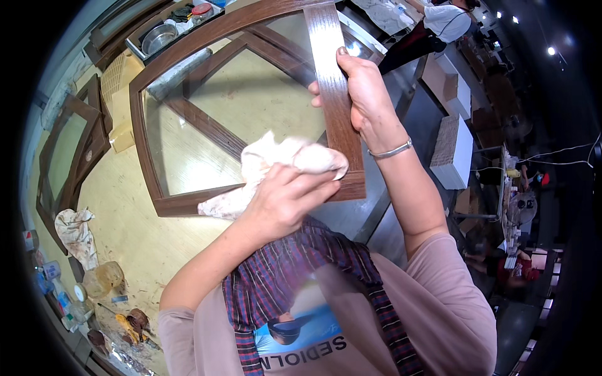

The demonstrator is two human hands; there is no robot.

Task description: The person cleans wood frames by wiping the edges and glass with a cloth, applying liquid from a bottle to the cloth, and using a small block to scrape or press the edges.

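Note:
A brown wooden frame with a glass pane (341,125) is held up tilted in front of me, over the worktable. My right hand (370,94) grips its right-hand rail, thumb on the near face and fingertips showing past the inner edge through the glass. My left hand (285,197) is closed on a whitish, stained cloth (276,156). The cloth is pressed against the lower right corner of the frame, and part of it hangs over the bottom rail. Through the glass another brown frame (213,128) shows on the table.
More brown frames (53,169) lean at the left. A crumpled stained rag (76,232), a plastic tub (103,279) and several bottles and tools lie at the table's (135,241) lower left. A metal bowl (159,39) sits at the back. White boxes (453,153) and a person (446,24) are to the right.

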